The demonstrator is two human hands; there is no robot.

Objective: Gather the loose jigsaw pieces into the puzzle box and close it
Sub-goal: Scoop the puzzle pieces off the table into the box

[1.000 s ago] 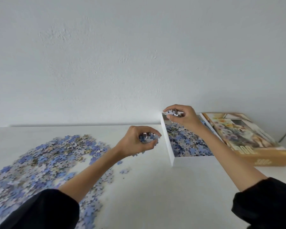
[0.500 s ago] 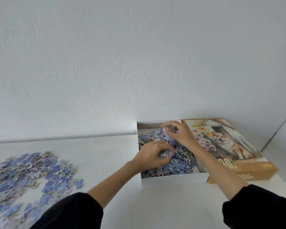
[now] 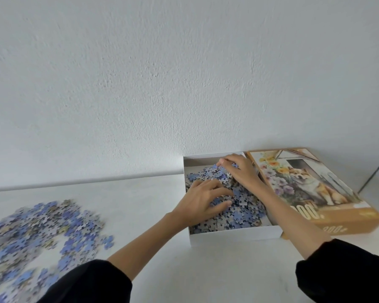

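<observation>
White cardboard puzzle box [image 3: 234,236] sits open on the table [image 3: 140,204], filled with a heap [image 3: 241,215] of blue-grey pieces; left hand [image 3: 202,199] lies flat on the heap, fingers straight, spread; right hand [image 3: 239,169] at far end, fingers bent onto the heap, cannot tell if pinching any; loose jigsaw pieces [image 3: 37,232] well apart at left; dog-picture lid [image 3: 315,193] just beside the box's right wall.

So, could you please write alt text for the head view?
A person's left hand and right hand rest on heaped pieces inside the open white box; its lid lies at right, and loose pieces lie on the table at left.
</observation>
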